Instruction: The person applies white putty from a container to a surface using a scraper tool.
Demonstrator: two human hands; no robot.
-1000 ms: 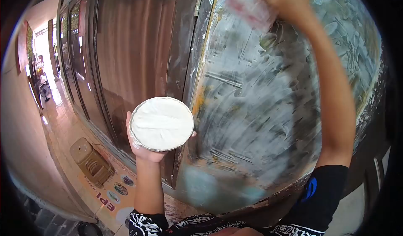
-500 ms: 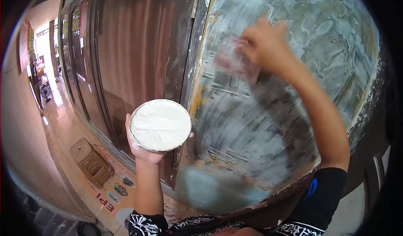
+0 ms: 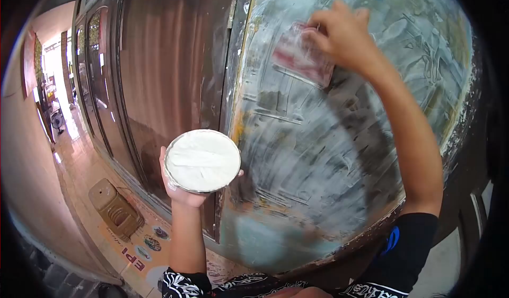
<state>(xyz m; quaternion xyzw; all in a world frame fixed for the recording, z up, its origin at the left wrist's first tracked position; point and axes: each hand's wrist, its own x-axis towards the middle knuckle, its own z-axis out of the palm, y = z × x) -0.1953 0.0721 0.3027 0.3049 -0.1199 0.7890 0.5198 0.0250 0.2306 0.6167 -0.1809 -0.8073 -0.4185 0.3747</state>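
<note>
My left hand (image 3: 183, 194) supports a round tub of white putty (image 3: 201, 161) from below, its fingers wrapped about the rim. The putty's surface is smooth with a ridge across it. On the upper part of the wall panel (image 3: 318, 154), my right hand (image 3: 342, 35) grips a reddish putty scraper (image 3: 303, 56) smeared with white. The scraper's straight lower edge lies against or very near the panel. Streaks and patches of white putty cover much of the grey-green panel.
A brown door with a curtained pane (image 3: 164, 59) adjoins the panel on the left. Lower left, a brown plastic stool (image 3: 115, 208) stands on the floor beside a printed banner (image 3: 140, 253). A fan (image 3: 57, 120) is far down the passage.
My right hand and the scraper, blurred before, have moved slightly up and show more sharply now. The view has shifted a little; my left hand still holds the tub.
</note>
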